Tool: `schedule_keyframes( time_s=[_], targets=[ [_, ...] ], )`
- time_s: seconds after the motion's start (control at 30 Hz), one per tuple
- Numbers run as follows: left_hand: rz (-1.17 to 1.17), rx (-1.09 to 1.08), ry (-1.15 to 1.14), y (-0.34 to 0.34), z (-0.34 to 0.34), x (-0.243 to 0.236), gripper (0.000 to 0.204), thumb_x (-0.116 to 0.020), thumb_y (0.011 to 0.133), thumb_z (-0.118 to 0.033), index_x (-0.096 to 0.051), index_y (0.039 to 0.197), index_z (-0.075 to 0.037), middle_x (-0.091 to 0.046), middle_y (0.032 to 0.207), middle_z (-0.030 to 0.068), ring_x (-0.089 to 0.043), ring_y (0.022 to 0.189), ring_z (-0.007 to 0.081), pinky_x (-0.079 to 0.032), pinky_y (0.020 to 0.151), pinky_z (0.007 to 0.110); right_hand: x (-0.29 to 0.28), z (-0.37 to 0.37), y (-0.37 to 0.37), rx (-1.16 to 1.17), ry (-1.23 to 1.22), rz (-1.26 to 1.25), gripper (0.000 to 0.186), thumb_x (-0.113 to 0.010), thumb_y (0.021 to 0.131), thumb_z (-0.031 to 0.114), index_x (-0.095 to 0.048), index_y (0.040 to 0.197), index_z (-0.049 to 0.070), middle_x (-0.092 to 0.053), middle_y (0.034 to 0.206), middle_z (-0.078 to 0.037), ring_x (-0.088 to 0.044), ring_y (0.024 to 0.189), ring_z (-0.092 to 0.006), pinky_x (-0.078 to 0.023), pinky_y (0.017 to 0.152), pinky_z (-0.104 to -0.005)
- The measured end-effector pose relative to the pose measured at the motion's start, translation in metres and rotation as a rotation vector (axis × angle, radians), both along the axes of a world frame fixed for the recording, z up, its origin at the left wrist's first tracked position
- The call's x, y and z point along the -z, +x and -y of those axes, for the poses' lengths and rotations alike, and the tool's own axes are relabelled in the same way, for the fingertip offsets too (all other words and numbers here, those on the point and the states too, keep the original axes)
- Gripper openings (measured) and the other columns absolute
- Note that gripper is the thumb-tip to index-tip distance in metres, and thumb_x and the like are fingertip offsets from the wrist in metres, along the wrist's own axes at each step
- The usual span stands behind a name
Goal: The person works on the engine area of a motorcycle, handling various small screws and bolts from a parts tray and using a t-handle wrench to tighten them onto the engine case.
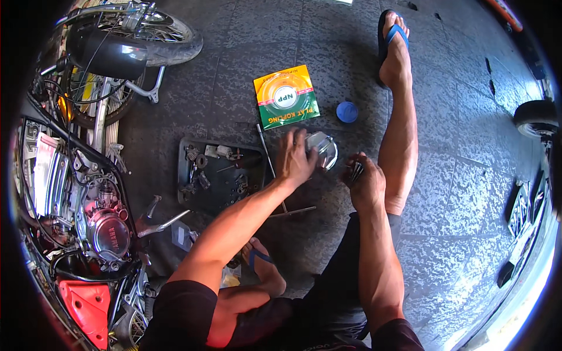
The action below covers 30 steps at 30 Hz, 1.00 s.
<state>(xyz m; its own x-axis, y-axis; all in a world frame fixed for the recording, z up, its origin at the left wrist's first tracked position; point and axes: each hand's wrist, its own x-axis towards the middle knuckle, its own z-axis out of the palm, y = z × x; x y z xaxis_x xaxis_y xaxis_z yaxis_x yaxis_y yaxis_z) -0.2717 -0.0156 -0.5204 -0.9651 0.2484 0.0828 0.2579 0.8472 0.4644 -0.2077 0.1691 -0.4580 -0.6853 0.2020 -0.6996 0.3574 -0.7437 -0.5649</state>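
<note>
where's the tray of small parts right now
In the head view, the tray lies on the floor left of centre, between the motorcycle and the person's left hand.

A dark grey floor (456,175), scored with straight seams and pale mottling, is spreading across the space. White light (535,304) is pouring in at four o'clock, casting glare across the floor there. A black wheel (537,119) is standing near three o'clock; a red-orange bar (505,14) is slanting at two.
</note>
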Motion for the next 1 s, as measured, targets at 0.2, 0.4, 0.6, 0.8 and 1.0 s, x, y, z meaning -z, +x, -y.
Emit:
schedule_keyframes(
  time_s=[0.2,0.4,0.6,0.8,1.0],
  targets=[
    [0.034,0.027,0.116,-0.010,0.025,0.011,0.022,-0.070,0.079,-0.007,-0.064,0.099,-0.001,-0.062,0.097,0.0166,-0.061,0.092,0.0363,-0.050,0.081,0.043,0.002,0.009,-0.011,0.040,-0.092,0.065,0.021,-0.048,0.096,0.016,-0.061,0.100,0.000,-0.061,0.089,-0.009,-0.060,0.071,-0.0186,-0.053,0.063,-0.0318],
    [0.022,0.026,0.167,-0.010,0.035,0.013,0.021,-0.070,0.080,-0.008,-0.064,0.099,-0.002,-0.063,0.095,0.0157,-0.063,0.087,0.0356,-0.052,0.075,0.042,0.012,0.011,-0.006,-0.089,0.121,0.100,0.020,-0.056,0.090,0.014,-0.063,0.103,0.001,-0.063,0.083,-0.008,-0.062,0.072,-0.0192,-0.052,0.065,-0.0328],
    [0.007,0.051,0.136,-0.013,0.043,0.011,0.016,-0.068,0.083,-0.007,-0.063,0.097,-0.002,-0.063,0.092,0.0152,-0.064,0.086,0.0355,-0.052,0.074,0.042,0.052,0.051,0.014,-0.560,1.046,0.072,0.032,-0.067,0.083,0.021,-0.062,0.106,-0.001,-0.069,0.095,-0.024,-0.067,0.090,-0.0390,-0.052,0.079,-0.0449],
    [-0.092,0.117,0.239,-0.017,0.031,-0.016,0.014,-0.068,0.084,-0.008,-0.060,0.094,-0.003,-0.064,0.090,0.0141,-0.064,0.083,0.0352,-0.051,0.073,0.044,0.048,0.065,0.013,-0.699,1.170,0.225,0.028,-0.063,0.086,0.021,-0.061,0.108,0.002,-0.067,0.101,-0.026,-0.065,0.096,-0.0440,-0.051,0.081,-0.0505],
    [-0.051,0.259,0.260,-0.027,-0.007,-0.003,0.013,-0.066,0.085,-0.009,-0.061,0.096,-0.003,-0.066,0.090,0.0152,-0.064,0.087,0.0355,-0.051,0.079,0.044,0.047,0.066,0.015,-0.667,1.311,0.118,0.021,-0.062,0.087,0.018,-0.060,0.100,0.002,-0.067,0.099,-0.024,-0.065,0.090,-0.0432,-0.051,0.079,-0.0514]
  ],
)
